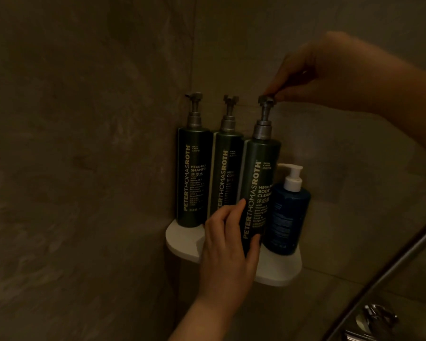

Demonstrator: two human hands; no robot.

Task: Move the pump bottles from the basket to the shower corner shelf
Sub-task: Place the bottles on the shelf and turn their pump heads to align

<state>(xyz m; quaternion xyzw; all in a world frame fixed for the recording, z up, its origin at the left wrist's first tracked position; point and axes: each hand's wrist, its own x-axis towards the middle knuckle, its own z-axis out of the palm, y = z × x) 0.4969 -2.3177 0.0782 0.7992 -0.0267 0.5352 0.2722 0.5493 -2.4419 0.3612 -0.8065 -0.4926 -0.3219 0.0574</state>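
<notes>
Three tall dark green pump bottles stand on the white corner shelf (182, 239): a shampoo bottle (193, 178) at the left, a second bottle (225, 173) in the middle, and a body cleanser bottle (258, 183) in front of it to the right. My left hand (228, 244) grips the cleanser bottle's lower body. My right hand (315, 70) pinches that bottle's pump head (266, 99) from above. A shorter blue bottle with a white pump (287, 215) stands at the shelf's right end. The basket is out of view.
Dark stone-look walls meet in the corner behind the shelf. A metal rail (389, 269) runs diagonally across the lower right, with a chrome fitting (374, 318) below it.
</notes>
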